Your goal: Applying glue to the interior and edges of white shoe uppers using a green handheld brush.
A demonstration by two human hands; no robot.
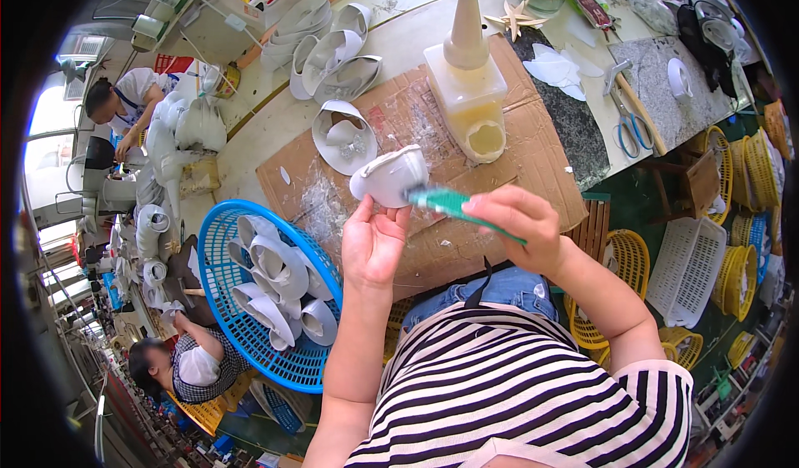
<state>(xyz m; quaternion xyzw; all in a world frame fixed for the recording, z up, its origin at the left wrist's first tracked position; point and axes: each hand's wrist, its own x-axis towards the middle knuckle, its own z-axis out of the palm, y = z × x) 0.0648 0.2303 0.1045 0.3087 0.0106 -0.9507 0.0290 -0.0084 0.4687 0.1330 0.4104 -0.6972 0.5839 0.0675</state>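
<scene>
My left hand (372, 247) holds up a curved white shoe upper (395, 174) from below, with its fingers behind and under the piece. My right hand (523, 227) grips a green-handled brush (454, 204). The dark brush head meets the lower right side of the shoe upper. Just beyond lies another white upper (344, 138), resting on a glue-stained cardboard sheet (533, 164). To the right of the held piece stands a squarish plastic glue container (468, 94) with a cone-shaped top and pale yellow contents; a round opening shows low on its near side.
A blue plastic basket (208, 252) of white uppers sits at my left. More uppers (329, 56) line the table's far side. Scissors (632, 127), a hammer (637, 102) and a starfish (516, 20) lie on the right. Two people work at left; yellow baskets (628, 268) stand at right.
</scene>
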